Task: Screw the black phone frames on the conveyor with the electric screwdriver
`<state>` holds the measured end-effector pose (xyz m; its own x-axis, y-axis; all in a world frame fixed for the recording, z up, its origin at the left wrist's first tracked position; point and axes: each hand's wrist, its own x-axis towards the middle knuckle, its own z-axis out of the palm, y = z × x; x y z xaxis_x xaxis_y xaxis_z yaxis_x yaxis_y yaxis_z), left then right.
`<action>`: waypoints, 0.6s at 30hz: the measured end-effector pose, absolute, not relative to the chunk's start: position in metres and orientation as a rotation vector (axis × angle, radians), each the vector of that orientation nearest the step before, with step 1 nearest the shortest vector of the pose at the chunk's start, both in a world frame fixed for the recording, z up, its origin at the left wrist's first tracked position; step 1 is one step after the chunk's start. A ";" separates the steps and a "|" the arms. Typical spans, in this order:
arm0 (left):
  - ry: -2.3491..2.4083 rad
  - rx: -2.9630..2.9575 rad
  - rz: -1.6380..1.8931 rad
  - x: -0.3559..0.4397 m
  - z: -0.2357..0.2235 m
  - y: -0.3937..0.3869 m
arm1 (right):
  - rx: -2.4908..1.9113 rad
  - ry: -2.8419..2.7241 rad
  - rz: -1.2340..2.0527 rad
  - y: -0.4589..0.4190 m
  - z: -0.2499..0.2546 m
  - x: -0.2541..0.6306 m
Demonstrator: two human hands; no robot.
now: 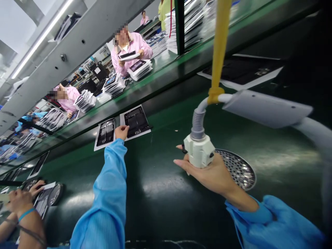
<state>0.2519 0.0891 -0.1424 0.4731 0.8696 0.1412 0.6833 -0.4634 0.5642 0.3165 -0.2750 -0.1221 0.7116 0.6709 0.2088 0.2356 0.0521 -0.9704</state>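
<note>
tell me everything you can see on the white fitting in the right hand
The white fitting is a chunky, faceted, plastic-looking block with a small dark spot on its right side. Its top joins a ribbed grey hose. It sits upright on the palm of the right hand, beside a perforated metal disc.

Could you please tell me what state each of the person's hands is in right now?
Left hand: open, at the printed sheets.
Right hand: closed around the white hose fitting.
</note>
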 end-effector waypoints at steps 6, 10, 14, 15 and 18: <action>1.500 2.693 -0.030 0.153 -0.113 0.128 | -1.537 -0.702 0.361 -0.274 -0.121 0.315; 1.530 2.816 -0.349 0.122 -0.110 0.138 | -1.547 -0.730 0.359 -0.274 -0.121 0.317; 1.460 2.922 -0.444 0.121 -0.122 0.142 | -1.564 -0.771 0.328 -0.273 -0.126 0.321; 1.446 2.948 -0.438 0.122 -0.125 0.143 | -1.566 -0.776 0.320 -0.273 -0.127 0.322; 1.414 3.029 -0.379 0.123 -0.128 0.144 | -1.560 -0.766 0.318 -0.271 -0.127 0.322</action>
